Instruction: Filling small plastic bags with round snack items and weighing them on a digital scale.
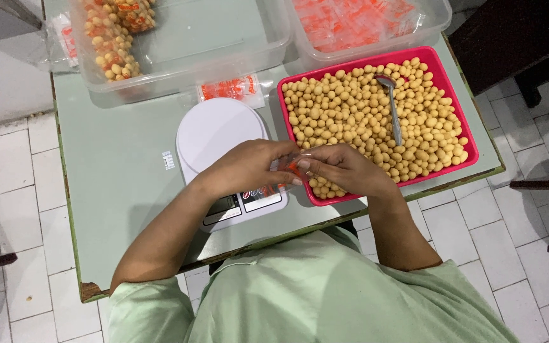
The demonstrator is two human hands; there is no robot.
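Left hand [249, 166] and right hand [344, 168] meet over digital scale [223, 136], fingers pinched shut on small clear packet [292, 166] with orange print. Judged best handling – pinch packet's edges lightly, keep mouth up, stay beside pink tray [471, 130] of round snacks [363, 108]. Packet mostly hidden by fingers – contents unclear. Spoon [392, 105] lies in tray.

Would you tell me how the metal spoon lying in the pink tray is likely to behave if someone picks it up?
The spoon looks like thin polished metal, so probably stiff, light and a little slippery. It rests loosely on round snack balls in the pink tray, so lifting it may set a few rolling. Its long handle lies exposed, likely easy to pinch.
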